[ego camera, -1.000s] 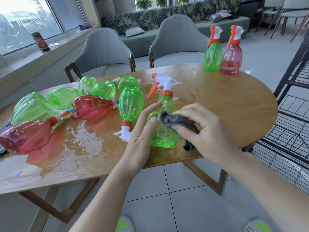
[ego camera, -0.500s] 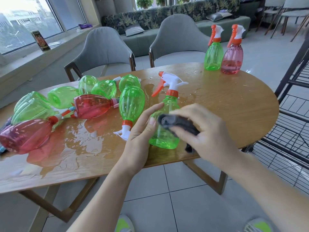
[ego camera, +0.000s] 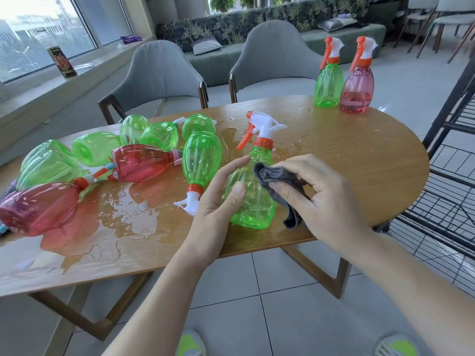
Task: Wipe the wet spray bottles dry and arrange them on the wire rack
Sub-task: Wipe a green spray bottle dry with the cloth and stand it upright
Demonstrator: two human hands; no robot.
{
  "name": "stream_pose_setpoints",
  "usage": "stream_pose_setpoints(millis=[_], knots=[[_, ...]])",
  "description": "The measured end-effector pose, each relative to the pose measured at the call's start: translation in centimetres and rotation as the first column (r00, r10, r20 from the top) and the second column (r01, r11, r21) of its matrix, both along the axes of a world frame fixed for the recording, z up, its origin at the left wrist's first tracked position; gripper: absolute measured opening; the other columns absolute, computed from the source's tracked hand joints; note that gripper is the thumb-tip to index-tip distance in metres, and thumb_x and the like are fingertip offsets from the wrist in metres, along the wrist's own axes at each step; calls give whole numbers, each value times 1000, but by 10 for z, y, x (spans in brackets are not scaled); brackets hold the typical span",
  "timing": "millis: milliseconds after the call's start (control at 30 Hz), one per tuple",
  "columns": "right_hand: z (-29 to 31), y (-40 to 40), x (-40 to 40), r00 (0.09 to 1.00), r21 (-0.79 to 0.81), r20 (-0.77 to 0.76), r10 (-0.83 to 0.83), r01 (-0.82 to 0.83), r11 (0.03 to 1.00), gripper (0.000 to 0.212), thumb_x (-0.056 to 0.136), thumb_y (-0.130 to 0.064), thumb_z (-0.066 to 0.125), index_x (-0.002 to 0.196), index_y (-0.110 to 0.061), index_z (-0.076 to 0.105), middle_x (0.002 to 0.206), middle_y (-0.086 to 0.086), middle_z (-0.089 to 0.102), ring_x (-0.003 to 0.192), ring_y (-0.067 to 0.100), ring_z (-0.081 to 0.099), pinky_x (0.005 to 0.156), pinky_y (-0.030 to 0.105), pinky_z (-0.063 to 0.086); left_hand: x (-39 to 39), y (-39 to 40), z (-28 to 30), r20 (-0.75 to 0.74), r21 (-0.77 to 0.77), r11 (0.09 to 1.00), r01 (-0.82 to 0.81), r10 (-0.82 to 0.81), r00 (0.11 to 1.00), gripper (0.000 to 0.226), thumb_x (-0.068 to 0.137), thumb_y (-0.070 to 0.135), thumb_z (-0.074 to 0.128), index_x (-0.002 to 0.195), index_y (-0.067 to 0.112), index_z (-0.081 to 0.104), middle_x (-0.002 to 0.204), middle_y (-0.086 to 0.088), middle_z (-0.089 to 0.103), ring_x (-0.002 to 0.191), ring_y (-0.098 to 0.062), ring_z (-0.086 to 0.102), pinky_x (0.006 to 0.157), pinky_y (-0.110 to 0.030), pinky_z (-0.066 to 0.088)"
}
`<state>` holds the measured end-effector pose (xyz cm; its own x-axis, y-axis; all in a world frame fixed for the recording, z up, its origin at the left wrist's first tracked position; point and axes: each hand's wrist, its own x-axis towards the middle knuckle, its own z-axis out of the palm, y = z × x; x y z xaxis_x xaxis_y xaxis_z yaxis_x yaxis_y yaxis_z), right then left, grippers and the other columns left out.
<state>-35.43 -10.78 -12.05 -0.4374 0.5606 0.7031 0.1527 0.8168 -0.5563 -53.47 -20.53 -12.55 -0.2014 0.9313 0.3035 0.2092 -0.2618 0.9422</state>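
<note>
Fingers [ego camera: 239, 163] of the left hand [ego camera: 218, 199] curve loosely around the upright green spray bottle [ego camera: 253, 201], thumb pressed on its front and fingertips reaching toward its shoulder; fingers [ego camera: 290, 191] of the right hand [ego camera: 323, 199] pinch a folded grey cloth [ego camera: 276, 176] against the bottle's right side. Both forearms enter from the lower edge and converge on the bottle, which stands near the front edge of the wooden surface [ego camera: 359, 160]. Black wire rack [ego camera: 452, 160], at far right beside the surface. Wet patch [ego camera: 115, 217], spread over the left half. Heap of lying bottles [ego camera: 144, 142], green and pink, on the left half. Standing pair, green bottle [ego camera: 328, 80] and pink bottle [ego camera: 357, 86], side by side near the far edge.
</note>
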Motion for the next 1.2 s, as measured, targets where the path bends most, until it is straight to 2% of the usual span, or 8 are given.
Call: stream_pose_setpoints(millis=[100,267,433,633,733,867,967,1200], knots=[[4,4,-2,998,-48,-51,-33,31,998,23,97,-17,72,118,-10,74,110,-1,68,106,5,63,90,16,46,0,1,0,19,-21,1000,10,-10,1000,43,105,38,55,148,35,58,155,10,57,151,-16,46,125,-52,35],[0,-6,-5,998,-42,-31,54,-56,998,23,95,-23,72,114,-11,75,106,-1,68,100,8,64,85,16,46,-3,4,-4,90,-28,1000,-3,5,996,48,104,52,57,150,41,55,158,-4,54,154,-30,42,126,-66,28],[-14,-22,-4,980,172,124,155,-175,969,23,95,-17,67,111,-4,76,102,7,63,94,13,60,88,14,44,-5,5,-3,140,-36,999,-20,25,990,38,105,45,52,141,46,62,148,19,62,150,-12,47,128,-59,29],[-14,-20,-2,974,314,199,104,-164,935,23,98,-17,65,113,-4,75,103,9,63,95,19,61,94,14,42,-6,4,-2,196,-45,999,4,5,981,39,104,42,55,141,43,65,151,10,62,149,-17,49,127,-58,30],[-6,-14,-3,993,234,85,83,-101,967,25,97,-23,69,114,-6,75,103,6,64,93,13,61,88,14,44,-5,3,-3,185,-31,1000,-1,7,983,39,104,36,56,142,37,66,142,-3,66,140,-28,55,118,-49,38],[11,0,-1,997,-22,-76,-13,11,1000,23,93,-23,76,116,-18,74,106,-4,71,99,8,66,85,25,54,-5,2,-5,92,-33,999,28,-25,995,44,103,44,59,146,40,61,134,3,65,152,-32,44,127,-63,27],[15,9,-1,981,-263,-183,-65,14,965,24,92,-22,78,108,-39,69,101,-14,74,94,7,71,83,29,58,-4,2,-4,86,-28,998,58,-55,995,42,104,41,57,146,40,62,155,7,58,152,-29,44,126,-63,30],[4,2,0,990,-246,-141,13,-48,968,19,93,-25,76,111,-25,74,109,-9,72,103,14,69,85,28,56,-8,2,-3,56,-25,999,45,-43,997,39,106,39,54,145,41,60,158,13,54,155,-14,39,128,-60,26]])
